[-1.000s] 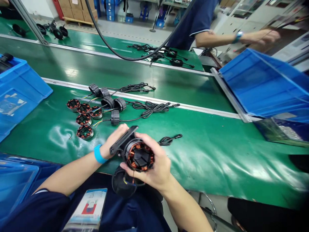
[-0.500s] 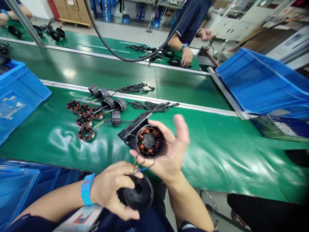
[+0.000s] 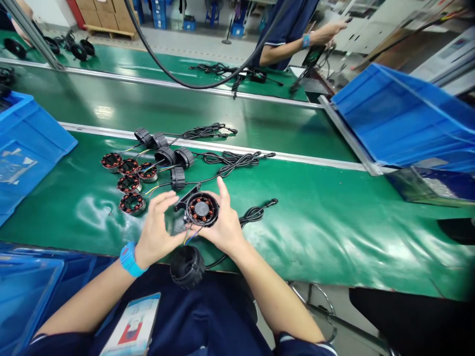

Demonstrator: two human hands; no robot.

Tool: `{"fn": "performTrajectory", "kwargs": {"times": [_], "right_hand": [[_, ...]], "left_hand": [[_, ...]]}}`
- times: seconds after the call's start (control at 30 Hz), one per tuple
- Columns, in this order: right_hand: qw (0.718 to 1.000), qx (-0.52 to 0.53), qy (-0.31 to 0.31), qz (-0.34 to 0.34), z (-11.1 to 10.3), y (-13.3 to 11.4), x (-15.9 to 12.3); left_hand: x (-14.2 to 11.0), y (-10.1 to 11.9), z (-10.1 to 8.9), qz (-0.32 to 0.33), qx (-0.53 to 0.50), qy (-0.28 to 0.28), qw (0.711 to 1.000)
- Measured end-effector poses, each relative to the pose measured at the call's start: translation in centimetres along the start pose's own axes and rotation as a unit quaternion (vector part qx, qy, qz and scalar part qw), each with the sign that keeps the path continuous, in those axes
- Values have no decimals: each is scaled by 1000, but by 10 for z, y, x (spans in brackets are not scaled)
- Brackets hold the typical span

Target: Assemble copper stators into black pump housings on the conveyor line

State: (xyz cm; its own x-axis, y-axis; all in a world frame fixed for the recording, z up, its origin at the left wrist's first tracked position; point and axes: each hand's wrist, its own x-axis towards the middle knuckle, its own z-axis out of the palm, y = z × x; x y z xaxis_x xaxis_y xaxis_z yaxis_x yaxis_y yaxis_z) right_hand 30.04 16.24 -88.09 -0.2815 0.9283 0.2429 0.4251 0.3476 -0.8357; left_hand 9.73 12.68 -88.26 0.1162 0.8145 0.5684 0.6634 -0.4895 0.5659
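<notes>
My right hand (image 3: 227,226) cradles a black motor housing (image 3: 202,209) from below and the right, its thumb raised. A ring of copper windings shows inside the housing, and a flat black bracket (image 3: 187,197) juts from its upper left. My left hand (image 3: 155,232) is beside it, fingers apart, thumb tip close to the thin wires (image 3: 190,237); whether it touches is unclear. Below hangs a black ribbed cap (image 3: 186,267) on those wires, over the table edge. Its cable appears to run right; a coiled black cable (image 3: 253,214) lies behind my right hand.
Several copper-wound stators (image 3: 132,203) with black caps (image 3: 177,178) and cables (image 3: 237,163) lie ahead on the green table (image 3: 334,222). Blue bins stand left (image 3: 33,153) and right (image 3: 404,118). A hanging black cable (image 3: 174,79) loops across; a co-worker's arm (image 3: 293,49) is beyond.
My left hand released the cap, which now hangs, and moved up beside the housing. My right hand brought the housing left and tilted it face up. The co-worker's hand lifted off the far table.
</notes>
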Motion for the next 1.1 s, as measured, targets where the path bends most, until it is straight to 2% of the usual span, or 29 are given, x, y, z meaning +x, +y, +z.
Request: {"fn": "performTrajectory", "kwargs": {"times": [0.07,0.13,0.2,0.27,0.33,0.37,0.4,0.47,0.5,0.53,0.6,0.67,0.7,0.73,0.8,0.87,0.97,1.03,1.1], "right_hand": [[1000,-5,-4,-4,2,2,0],[1000,-10,-17,-24,0,4,-2],[998,-19,-35,-45,-9,3,-9],[999,-13,-26,-44,-25,-4,-24],[996,78,-28,-35,-39,-15,-45],[984,161,-65,-28,-43,-19,-57],[959,252,-126,-11,-42,-23,-70],[878,394,-264,57,-29,-24,-94],[840,435,-307,105,-18,-22,-105],[810,463,-324,158,-4,-19,-114],[762,516,-313,236,23,-10,-126],[718,573,-299,260,44,-2,-131],[707,595,-289,249,52,0,-132],[706,612,-277,224,57,2,-131],[723,632,-227,161,62,5,-130],[749,638,-134,117,60,5,-127],[784,613,-10,97,47,0,-117],[819,569,6,76,32,-9,-103],[845,534,-3,34,15,-21,-85]], "left_hand": [[12,4,9,1,-25,-33,999],[20,12,19,-7,-51,-41,998],[23,19,28,-21,-55,-15,998],[23,22,35,-27,-44,29,998],[23,23,39,-17,-31,62,997],[23,22,40,-11,-25,74,997],[22,21,40,-6,-18,83,996],[23,20,39,5,3,108,994],[24,19,38,15,18,123,992],[26,19,37,29,34,141,989],[29,20,32,64,72,183,978],[33,21,26,87,99,223,966],[35,23,23,89,103,239,961],[35,24,20,83,101,250,959],[32,26,15,56,84,254,962],[23,27,13,25,64,239,969],[5,26,15,-14,40,186,982],[-5,26,17,-29,44,147,988],[-8,27,17,-37,56,109,992]]}}
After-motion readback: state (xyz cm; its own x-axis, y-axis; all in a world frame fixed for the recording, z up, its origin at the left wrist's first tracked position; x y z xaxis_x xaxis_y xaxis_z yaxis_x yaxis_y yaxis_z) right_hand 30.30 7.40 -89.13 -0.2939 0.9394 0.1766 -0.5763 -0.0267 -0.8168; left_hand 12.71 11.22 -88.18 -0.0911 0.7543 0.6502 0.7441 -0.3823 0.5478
